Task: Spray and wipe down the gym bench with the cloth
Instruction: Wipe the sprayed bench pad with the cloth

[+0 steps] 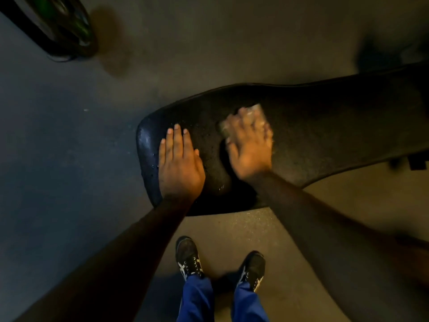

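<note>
Right hand point(249, 147) is pressing the soft, light cloth point(254, 112) flat w/ spread fingers mid gym bench point(325, 126); left hand point(178, 161) is bracing flat on the wet, prob. slippery pad end.

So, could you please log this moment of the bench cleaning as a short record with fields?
surface: black gym bench, droplets visible near its rounded end
left hand: flat on the bench, fingers straight
right hand: pressing a pale cloth onto the bench, blurred
spray bottle: not in view
floor: person's dark shoes below the bench
</note>
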Motion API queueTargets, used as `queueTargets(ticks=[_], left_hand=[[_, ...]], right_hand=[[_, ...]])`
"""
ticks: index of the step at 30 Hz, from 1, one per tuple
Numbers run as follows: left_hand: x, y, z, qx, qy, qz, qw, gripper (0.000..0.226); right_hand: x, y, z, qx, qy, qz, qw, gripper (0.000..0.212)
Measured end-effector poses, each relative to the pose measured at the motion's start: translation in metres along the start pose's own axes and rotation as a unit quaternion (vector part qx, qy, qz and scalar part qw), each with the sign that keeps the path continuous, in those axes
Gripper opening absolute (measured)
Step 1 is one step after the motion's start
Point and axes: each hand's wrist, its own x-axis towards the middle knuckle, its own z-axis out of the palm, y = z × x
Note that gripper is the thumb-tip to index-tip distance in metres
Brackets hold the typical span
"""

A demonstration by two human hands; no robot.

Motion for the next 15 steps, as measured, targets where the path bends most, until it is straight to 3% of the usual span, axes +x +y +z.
queueTargets(ticks=[2, 3, 4, 7, 9, 11, 13, 15], left_hand=[[0.002, -0.002, -0.001, 0.004, -0.013, 0.000, 1.000, 0.055], [0.002, -0.002, 0.000, 0.001, -0.020, -0.001, 1.000, 0.056], [0.003, -0.003, 0.002, 0.001, -0.022, -0.001, 1.000, 0.057], [0.004, -0.004, 0.004, 0.009, -0.019, -0.002, 1.000, 0.058], [0.004, -0.005, 0.003, 0.009, -0.016, 0.004, 1.000, 0.058], [0.003, -0.005, 0.004, 0.018, -0.016, 0.009, 1.000, 0.056], [0.003, -0.006, 0.006, 0.026, -0.006, 0.008, 1.000, 0.055], [0.003, -0.007, 0.007, 0.032, -0.003, 0.009, 0.999, 0.055]], right_hand=[[-0.006, 0.008, -0.003, -0.013, -0.074, -0.156, 0.985, 0.057], [0.006, 0.022, -0.011, -0.022, -0.081, -0.192, 0.978, 0.057], [0.024, 0.033, -0.016, -0.026, -0.062, -0.175, 0.982, 0.057], [0.056, 0.010, -0.012, 0.010, -0.009, 0.007, 1.000, 0.058], [0.046, -0.021, -0.003, -0.003, -0.029, -0.089, 0.996, 0.057], [0.048, -0.012, -0.004, -0.028, -0.078, -0.212, 0.974, 0.056], [0.080, 0.000, -0.012, -0.039, -0.035, -0.155, 0.987, 0.057], [0.095, -0.014, -0.010, -0.025, -0.005, -0.008, 1.000, 0.058]])
